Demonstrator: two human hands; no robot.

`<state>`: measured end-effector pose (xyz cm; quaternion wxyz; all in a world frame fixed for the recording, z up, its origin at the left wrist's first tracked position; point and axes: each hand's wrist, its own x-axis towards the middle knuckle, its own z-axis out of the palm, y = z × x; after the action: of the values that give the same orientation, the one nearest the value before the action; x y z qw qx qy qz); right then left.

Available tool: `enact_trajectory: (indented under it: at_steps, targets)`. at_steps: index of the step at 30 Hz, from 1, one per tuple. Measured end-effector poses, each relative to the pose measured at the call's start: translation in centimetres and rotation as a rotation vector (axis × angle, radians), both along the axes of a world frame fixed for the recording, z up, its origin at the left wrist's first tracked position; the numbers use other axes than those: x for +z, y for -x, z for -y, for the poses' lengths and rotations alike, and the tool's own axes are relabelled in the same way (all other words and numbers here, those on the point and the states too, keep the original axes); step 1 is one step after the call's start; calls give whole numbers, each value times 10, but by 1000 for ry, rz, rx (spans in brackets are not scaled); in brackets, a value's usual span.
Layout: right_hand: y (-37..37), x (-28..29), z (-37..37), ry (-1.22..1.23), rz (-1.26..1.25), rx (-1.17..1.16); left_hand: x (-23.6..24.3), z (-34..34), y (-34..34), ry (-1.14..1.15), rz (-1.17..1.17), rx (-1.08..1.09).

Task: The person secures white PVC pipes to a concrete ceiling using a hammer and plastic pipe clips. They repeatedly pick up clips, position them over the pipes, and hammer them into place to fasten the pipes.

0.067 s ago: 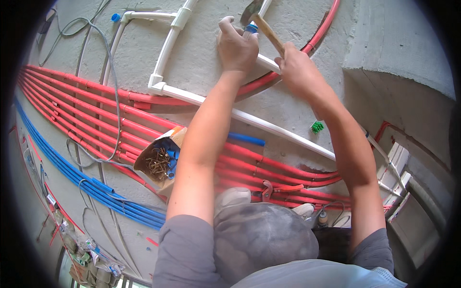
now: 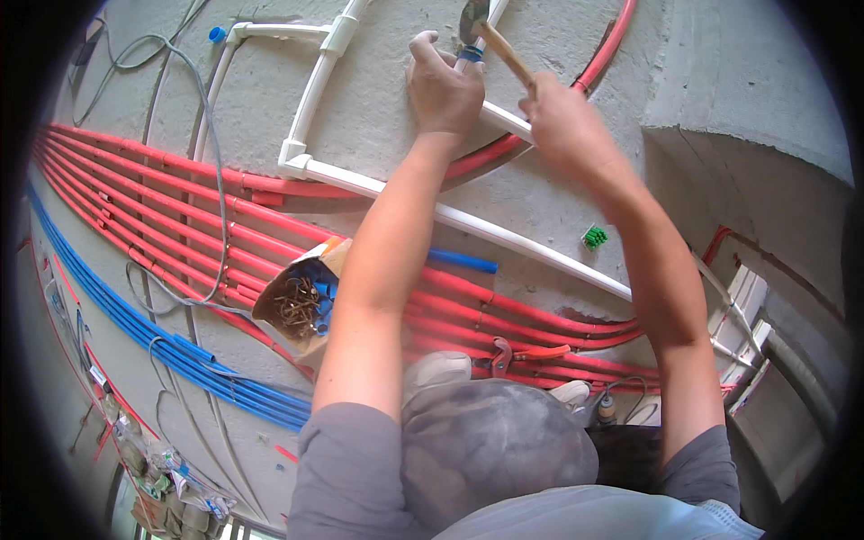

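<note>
On the concrete floor [image 2: 378,99], the laying looks partly done. Red pipes [image 2: 261,236] and blue pipes [image 2: 180,360] already run in rows toward the floor's left edge, and a white pipe [image 2: 513,245] is joined at a corner fitting [image 2: 292,153].

What appears unfinished is the blue piece [image 2: 470,54] at the white branch, well up the floor and left of the concrete block [image 2: 747,72] along its right edge. The person's left hand [image 2: 445,97] is partly curled against it; whether the fingertips pinch it cannot be told. The right hand [image 2: 558,112] is wrapped round the wooden handle of a hammer [image 2: 508,56], whose head lies over or just beyond the blue piece; contact cannot be made out.

Loose nails [image 2: 292,310] and more small blue pieces [image 2: 321,306] sit unused in a cardboard box [image 2: 286,335] by the left forearm. Another blue piece, the blue cap [image 2: 216,34], lies toward the floor's upper left, apparently not fitted to anything.
</note>
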<state>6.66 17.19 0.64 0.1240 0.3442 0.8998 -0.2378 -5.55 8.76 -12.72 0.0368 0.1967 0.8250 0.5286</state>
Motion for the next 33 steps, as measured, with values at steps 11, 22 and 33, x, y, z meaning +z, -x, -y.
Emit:
enact_trajectory:
  at_steps: [11,22,33]
  targets:
    - [0,-8,6,-43,-69,54,-6,5,-6,36,-25,22]
    - [-5,-17,15,30,-194,-6,5,5,-12,155,-103,64]
    - [-1,-11,12,-13,-204,-17,5,2,-8,160,-94,73]
